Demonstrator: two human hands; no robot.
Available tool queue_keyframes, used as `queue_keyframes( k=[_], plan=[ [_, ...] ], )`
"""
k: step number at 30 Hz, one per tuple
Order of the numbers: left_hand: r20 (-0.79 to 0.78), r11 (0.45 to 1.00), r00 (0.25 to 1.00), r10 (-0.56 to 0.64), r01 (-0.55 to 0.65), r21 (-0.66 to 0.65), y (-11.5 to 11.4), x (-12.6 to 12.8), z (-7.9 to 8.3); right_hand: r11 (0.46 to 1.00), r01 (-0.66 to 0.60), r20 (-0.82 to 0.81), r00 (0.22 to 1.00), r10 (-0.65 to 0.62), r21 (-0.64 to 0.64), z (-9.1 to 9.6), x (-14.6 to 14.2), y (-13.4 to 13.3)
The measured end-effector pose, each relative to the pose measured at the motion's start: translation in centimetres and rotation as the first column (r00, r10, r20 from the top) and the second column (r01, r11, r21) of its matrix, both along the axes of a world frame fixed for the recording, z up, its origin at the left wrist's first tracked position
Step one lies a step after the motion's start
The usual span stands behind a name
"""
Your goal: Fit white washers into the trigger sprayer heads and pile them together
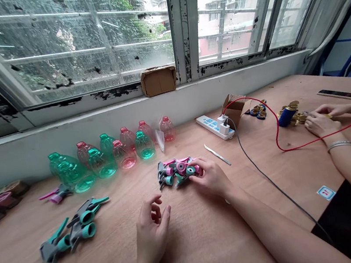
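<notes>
Your right hand (210,177) is closed on a pile of grey, teal and pink plastic parts (177,171) at centre frame, fingertips pinching a teal ring. Your left hand (152,232) hangs half-open and empty just beside it, over the counter (194,253). At lower left lie two grey-and-teal assemblies (67,233); one pink-and-grey assembly (55,194) sits above them. Ten cut plastic bottle tops (102,165), five teal and five pink, line the window side.

Teal and pink bottles (101,163) stand near tweezers (217,154) and a white power strip (209,126)
</notes>
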State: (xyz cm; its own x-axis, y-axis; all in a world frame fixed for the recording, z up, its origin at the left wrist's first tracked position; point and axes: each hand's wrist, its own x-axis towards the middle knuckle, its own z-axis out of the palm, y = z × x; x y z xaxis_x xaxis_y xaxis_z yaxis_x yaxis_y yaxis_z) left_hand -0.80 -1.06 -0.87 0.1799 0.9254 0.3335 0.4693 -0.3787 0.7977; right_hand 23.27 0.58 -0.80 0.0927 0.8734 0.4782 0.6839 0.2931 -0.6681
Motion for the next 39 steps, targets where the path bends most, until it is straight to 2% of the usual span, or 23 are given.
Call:
queue_keyframes(
  k=[9, 15, 20, 23, 25, 29, 32, 35, 39],
  plan=[
    [0.005, 1.0, 1.0, -0.026, 0.026, 0.001, 0.0, -0.1, -0.2, 0.999, -0.016, -0.009, 1.0, 0.017, 0.036, -0.1, 0.0, 0.2],
    [-0.02, 0.999, 0.999, -0.038, 0.038, -0.005, 0.0, -0.1, 0.0, 0.998, 0.045, -0.003, 0.999, -0.045, 0.035, 0.1, -0.4, 0.6],
    [-0.038, 0.999, 0.998, -0.039, 0.039, -0.015, 0.1, 0.0, 0.2, 0.999, 0.04, 0.019, 0.999, -0.04, 0.027, 0.3, -1.1, 0.6],
    [-0.049, 0.999, 0.997, -0.052, 0.051, -0.014, 0.2, 0.0, 0.4, 0.996, 0.067, 0.005, 0.998, -0.067, 0.05, 1.0, -0.3, 0.5],
    [-0.058, 0.998, 0.997, -0.059, 0.058, -0.013, 0.3, 0.0, 0.5, 0.996, 0.076, -0.006, 0.997, -0.076, 0.045, 2.0, 1.1, 0.2],
    [-0.086, 0.997, 0.993, -0.081, 0.08, -0.021, 0.5, 0.1, 0.7, 0.987, 0.026, 0.085, 0.996, -0.012, -0.16, 3.8, 5.4, -2.0],
    [-0.104, 0.994, 0.989, -0.106, 0.103, -0.031, 0.6, 0.2, 0.7, 0.94, 0.012, 0.195, 0.979, 0.058, -0.34, 3.7, 7.6, -4.2],
    [-0.13, 0.991, 0.983, -0.129, 0.125, -0.041, 0.6, 0.3, 0.7, 0.908, 0.017, 0.22, 0.972, 0.083, -0.418, 2.9, 7.8, -5.7],
    [-0.148, 0.988, 0.978, -0.148, 0.141, -0.057, 0.5, 0.3, 0.9, 0.871, 0.009, 0.187, 0.978, 0.095, -0.491, 2.6, 6.6, -6.1]
  ],
)
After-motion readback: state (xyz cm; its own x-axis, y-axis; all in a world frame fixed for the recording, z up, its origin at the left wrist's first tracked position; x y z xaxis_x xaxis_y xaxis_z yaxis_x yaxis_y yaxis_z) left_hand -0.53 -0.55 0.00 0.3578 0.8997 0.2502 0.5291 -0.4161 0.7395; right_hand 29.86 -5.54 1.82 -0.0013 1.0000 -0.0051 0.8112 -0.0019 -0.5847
